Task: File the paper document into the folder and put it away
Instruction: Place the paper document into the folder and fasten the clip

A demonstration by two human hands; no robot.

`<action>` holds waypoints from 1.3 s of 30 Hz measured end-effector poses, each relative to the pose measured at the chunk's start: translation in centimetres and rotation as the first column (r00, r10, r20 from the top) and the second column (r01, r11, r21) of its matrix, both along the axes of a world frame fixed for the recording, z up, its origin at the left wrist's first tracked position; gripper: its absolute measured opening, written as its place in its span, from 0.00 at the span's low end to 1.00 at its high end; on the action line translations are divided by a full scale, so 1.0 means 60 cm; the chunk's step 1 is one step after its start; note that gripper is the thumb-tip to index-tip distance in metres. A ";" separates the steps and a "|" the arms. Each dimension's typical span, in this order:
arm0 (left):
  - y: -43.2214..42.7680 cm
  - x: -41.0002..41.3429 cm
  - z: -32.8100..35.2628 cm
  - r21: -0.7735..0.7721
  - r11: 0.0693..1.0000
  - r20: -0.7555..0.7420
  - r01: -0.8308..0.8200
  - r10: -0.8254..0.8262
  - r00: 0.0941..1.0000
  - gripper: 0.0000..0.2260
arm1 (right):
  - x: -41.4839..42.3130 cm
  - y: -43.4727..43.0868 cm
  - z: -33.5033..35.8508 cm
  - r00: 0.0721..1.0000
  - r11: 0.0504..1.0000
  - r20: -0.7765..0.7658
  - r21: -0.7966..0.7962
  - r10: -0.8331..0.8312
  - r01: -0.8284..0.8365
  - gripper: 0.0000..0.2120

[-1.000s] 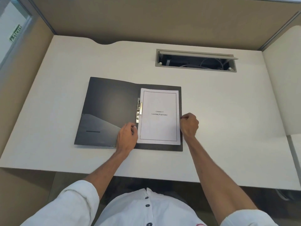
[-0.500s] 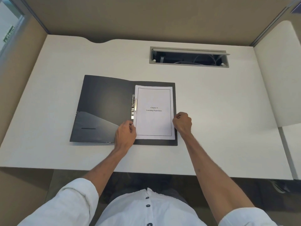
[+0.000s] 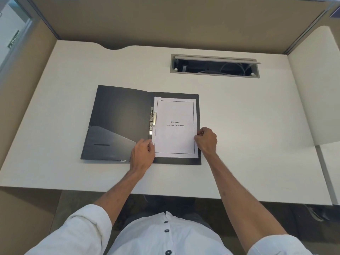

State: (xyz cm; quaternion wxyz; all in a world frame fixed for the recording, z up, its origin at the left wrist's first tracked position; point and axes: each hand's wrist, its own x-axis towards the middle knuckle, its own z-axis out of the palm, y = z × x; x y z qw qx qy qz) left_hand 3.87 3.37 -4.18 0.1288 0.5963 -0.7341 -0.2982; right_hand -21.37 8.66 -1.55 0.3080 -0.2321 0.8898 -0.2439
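A black folder (image 3: 119,118) lies open flat on the white desk (image 3: 248,126). The white paper document (image 3: 175,138), titled "Chapter 6 Learning Experience", rests on the folder's right half, its left edge against the metal clip (image 3: 152,120) at the spine. My left hand (image 3: 142,153) pinches the paper's lower left edge. My right hand (image 3: 207,139) pinches the paper's right edge with curled fingers. The inside of the left cover has a slanted pocket (image 3: 110,144).
An open cable hatch (image 3: 215,66) with wires inside is set into the desk at the back right. Tan partition walls (image 3: 165,21) enclose the desk at the back and left. A white side panel (image 3: 316,85) stands to the right.
Both hands stay at the paper's edges. The paper seems to have shifted slightly to the left, toward the clip. The head camera has shifted a little.
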 end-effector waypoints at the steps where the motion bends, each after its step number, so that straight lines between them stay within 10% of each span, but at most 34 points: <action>1: 0.000 0.000 0.001 -0.002 1.000 -0.001 0.007 -0.007 1.000 0.15 | 0.001 0.000 0.001 1.000 1.000 -0.006 -0.003 0.001 -0.001 0.13; 21: -0.028 0.016 0.004 -0.076 0.997 0.014 -0.029 0.031 0.999 0.13 | -0.006 -0.009 0.012 0.992 0.999 -0.123 -0.044 0.017 -0.023 0.10; 30: -0.107 0.006 0.015 -0.175 0.978 0.135 0.116 -0.092 0.987 0.19 | 0.033 -0.076 0.026 0.727 0.749 -0.195 0.080 0.659 -0.657 0.29; 39: -0.178 -0.020 0.019 -0.172 0.964 0.166 0.205 -0.177 0.970 0.22 | 0.041 -0.112 0.021 0.634 0.657 -0.172 0.199 0.754 -0.728 0.36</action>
